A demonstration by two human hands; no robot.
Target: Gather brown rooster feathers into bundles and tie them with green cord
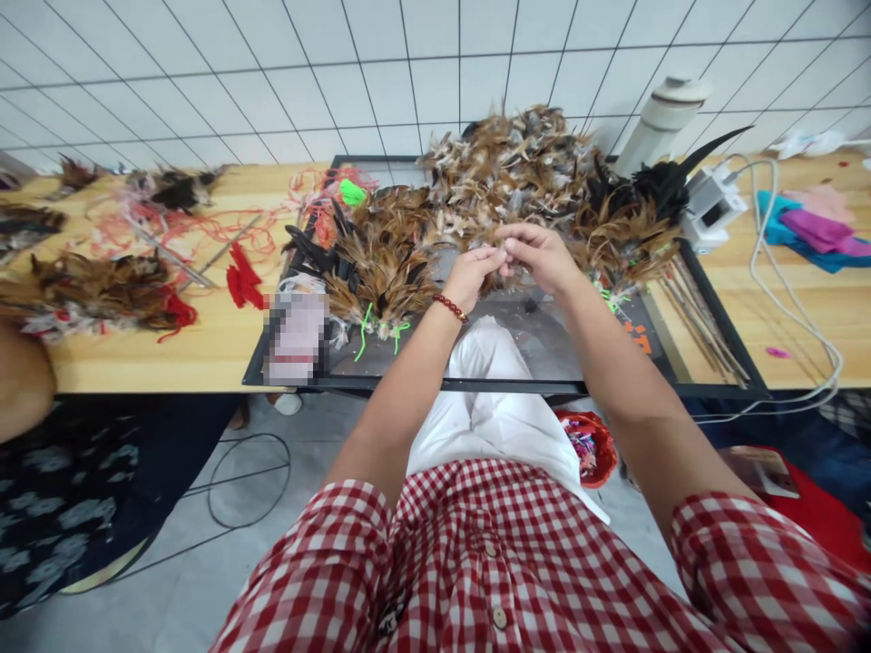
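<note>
Writing: we can read no brand or label; the orange marks [636,337] on the tray [558,349] stay unreadable to us, and the pale rectangular item [298,334] at its left is pixelated.
Left hand: we see the left hand [480,275] closed to a pinch, fingertips meeting the other hand's.
Right hand: the right hand [542,258] is bent inward, thumb and fingertips pressed together; we cannot tell what, if anything, lies between the fingers.
Feathers: the large brown feather pile [510,172] lies on the tray, just beyond both hands; we see a feather bundle [385,263] with green ties [366,331] to the left.
Tabletop: red strands [251,231] lie on the tabletop [156,363] left of the tray; colored cloths [813,227] lie to the right; we see thin sticks [704,317] along the tray's right side.
</note>
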